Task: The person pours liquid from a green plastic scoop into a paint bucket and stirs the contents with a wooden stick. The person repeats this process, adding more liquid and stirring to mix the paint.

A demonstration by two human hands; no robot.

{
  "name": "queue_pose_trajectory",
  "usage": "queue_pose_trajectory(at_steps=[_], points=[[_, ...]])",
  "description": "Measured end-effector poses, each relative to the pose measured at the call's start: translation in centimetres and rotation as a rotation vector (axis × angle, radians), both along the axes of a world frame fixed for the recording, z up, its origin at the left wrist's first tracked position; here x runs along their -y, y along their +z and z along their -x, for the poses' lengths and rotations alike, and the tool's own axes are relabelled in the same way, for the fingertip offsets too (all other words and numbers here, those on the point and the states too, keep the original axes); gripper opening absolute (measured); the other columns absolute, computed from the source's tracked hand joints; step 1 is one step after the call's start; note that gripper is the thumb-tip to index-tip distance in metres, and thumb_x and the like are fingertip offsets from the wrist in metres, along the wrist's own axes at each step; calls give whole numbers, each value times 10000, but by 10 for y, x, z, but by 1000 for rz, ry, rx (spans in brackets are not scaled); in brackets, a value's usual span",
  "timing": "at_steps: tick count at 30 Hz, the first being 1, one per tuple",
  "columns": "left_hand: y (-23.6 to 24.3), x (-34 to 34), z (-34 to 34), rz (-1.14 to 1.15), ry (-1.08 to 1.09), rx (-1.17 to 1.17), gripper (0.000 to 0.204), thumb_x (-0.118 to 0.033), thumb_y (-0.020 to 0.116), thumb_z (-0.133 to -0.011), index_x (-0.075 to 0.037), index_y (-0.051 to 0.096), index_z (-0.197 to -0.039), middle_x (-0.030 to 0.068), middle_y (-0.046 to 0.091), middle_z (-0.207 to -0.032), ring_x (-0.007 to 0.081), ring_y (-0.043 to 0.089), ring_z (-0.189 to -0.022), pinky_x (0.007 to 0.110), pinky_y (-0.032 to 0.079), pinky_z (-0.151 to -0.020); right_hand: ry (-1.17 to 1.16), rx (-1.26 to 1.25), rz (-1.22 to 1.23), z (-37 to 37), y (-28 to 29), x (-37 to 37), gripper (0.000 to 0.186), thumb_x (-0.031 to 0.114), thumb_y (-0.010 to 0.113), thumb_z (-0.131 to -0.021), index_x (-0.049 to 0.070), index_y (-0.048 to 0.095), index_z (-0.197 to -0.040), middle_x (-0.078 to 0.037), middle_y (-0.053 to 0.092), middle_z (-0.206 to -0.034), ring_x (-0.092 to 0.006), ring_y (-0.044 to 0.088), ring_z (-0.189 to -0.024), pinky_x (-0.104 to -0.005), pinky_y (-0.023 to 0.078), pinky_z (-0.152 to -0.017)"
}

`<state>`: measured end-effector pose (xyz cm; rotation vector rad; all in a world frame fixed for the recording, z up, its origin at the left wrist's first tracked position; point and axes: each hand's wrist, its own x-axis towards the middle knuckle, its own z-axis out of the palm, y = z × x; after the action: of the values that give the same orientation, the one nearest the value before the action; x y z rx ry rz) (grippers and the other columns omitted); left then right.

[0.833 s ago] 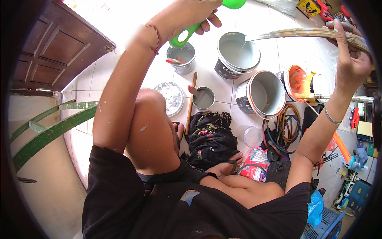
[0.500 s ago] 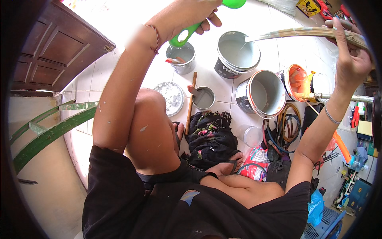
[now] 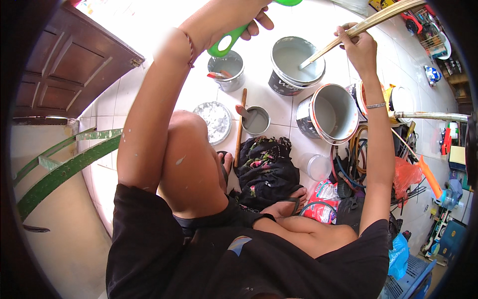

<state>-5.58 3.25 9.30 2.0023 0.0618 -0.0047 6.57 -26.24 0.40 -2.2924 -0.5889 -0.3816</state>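
My left hand, partly cut off by the top edge, is closed round the holed handle of a green plastic dipper. The dipper's other end mostly lies outside the picture. With bent fingers my right hand grips a long bamboo stick. The stick slants down to the left, its lower end inside a dark-sided bucket of pale grey paint. Close by stand a second bucket with grey inside and a small grey pail holding a red-handled tool.
Before me are a small grey paint tin with a brush, a wooden rod, a spattered round lid and a bunched black flowered cloth. A green metal frame stands left. Hoses and a metal pole lie right.
My right hand has moved left and closer to the bucket, gripping the stick lower down. The stick now slopes more steeply into the paint bucket. My left hand has shifted slightly left and up.
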Motion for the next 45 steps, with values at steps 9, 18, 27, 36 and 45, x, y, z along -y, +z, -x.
queue_pose_trajectory(at_steps=[9, 18, 27, 36, 45], points=[[0, -9, 4, -22, 18, -28, 418, -321, 493, -1039, 28, 485, -1268, 107, 694, -851, 132, 595, -583, 276, 520, -518, 34, -54, -180, -2, 35, 23, 231, 196, 686, -972, -5, 686, -1085, -121, 751, -952, -161, 731, -858, -285, 620, -783], [-1, -3, 1, 2, 0, -32, 406, -333, 493, -1039, 35, 502, -1210, 113, 691, -846, 139, 597, -588, 277, 518, -520, 12, 182, -187, 40, 102, 46, 235, 177, 701, -958, 3, 708, -1115, -122, 767, -947, -148, 733, -904, -284, 594, -873], [1, 1, 0, -57, -3, -35, 431, -333, 495, -1038, 56, 503, -1223, 122, 693, -852, 149, 611, -597, 286, 526, -523, 60, 287, -208, 62, 128, 42, 200, 141, 679, -968, 6, 705, -1113, -138, 763, -982, -161, 735, -927, -293, 601, -865], [5, 2, 10, -33, -44, 23, 421, -339, 495, -1041, 48, 509, -1208, 112, 694, -850, 136, 601, -593, 270, 517, -525, 50, 341, -179, 75, 129, 49, 204, 160, 677, -976, -7, 691, -1093, -141, 762, -977, -148, 727, -912, -285, 601, -848], [5, 4, 9, 6, -78, 15, 416, -337, 496, -1042, 32, 493, -1234, 112, 685, -844, 135, 595, -582, 268, 513, -515, 57, 280, -172, 79, 116, 41, 211, 159, 690, -967, -13, 679, -1089, -120, 761, -929, -133, 724, -859, -286, 606, -829]])
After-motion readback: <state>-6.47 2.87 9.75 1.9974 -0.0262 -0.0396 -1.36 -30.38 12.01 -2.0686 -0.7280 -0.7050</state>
